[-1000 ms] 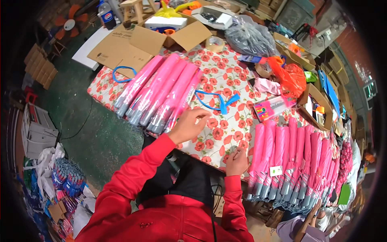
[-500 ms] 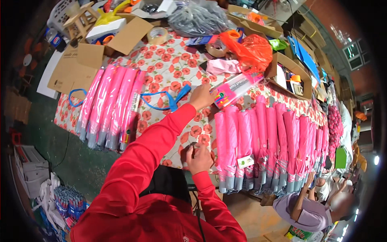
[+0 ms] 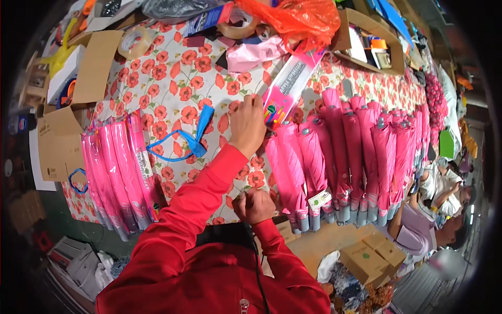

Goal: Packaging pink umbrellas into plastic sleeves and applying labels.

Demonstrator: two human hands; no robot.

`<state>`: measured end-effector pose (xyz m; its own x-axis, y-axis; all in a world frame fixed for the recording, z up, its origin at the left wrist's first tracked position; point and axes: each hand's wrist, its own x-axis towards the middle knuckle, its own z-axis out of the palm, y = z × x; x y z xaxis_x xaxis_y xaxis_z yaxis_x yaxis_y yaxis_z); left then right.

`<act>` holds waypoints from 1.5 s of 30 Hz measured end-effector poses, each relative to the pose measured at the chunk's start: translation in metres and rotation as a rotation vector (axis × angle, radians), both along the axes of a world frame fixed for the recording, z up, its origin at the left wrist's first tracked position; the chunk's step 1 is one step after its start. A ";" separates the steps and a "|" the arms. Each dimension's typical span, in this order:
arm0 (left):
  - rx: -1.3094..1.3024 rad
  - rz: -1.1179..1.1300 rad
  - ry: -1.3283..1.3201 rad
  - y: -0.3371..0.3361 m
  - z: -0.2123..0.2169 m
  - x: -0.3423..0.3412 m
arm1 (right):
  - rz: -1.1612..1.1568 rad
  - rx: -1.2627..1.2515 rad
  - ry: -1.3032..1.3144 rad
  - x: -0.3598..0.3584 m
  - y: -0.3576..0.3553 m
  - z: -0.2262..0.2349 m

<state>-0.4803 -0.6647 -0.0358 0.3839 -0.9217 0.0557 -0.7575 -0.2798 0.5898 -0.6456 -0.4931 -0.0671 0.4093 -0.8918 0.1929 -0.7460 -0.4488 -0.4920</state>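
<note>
My left hand is closed, its curled fingertips beside the left edge of a stack of flat pink-and-clear umbrella sleeves. What its fingers grip, if anything, is hidden. Lower down, by the table's near edge, my right hand is closed around something small and dark that I cannot make out. Just right of it, folded pink umbrellas with grey handles lie side by side in a long row. A blue fabric strap lies left of my left hand. Further left are several pink umbrellas in clear sleeves.
A flowered cloth covers the table. Tape rolls, an orange-red plastic bag and an open carton sit along the far side. Cardboard boxes are on the floor at right. Other people are beyond the umbrella row.
The whole view has shifted and turned. My left hand has moved slightly from the sleeve stack's near corner to its left edge. My right hand stays low by the table edge, closed.
</note>
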 end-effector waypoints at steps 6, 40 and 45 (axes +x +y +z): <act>0.025 0.007 0.090 0.000 -0.008 0.009 | -0.016 0.058 -0.041 0.005 0.001 -0.002; 0.579 -0.117 1.412 -0.086 0.012 0.062 | -0.096 0.105 -0.006 0.001 0.000 0.003; 0.487 -0.227 1.087 -0.077 0.023 0.068 | -0.110 0.085 -0.028 0.009 -0.005 0.005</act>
<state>-0.4120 -0.7413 -0.0126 -0.1581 -0.8088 -0.5664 0.0067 -0.5745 0.8185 -0.6371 -0.4977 -0.0620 0.3039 -0.9445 0.1246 -0.7737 -0.3210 -0.5463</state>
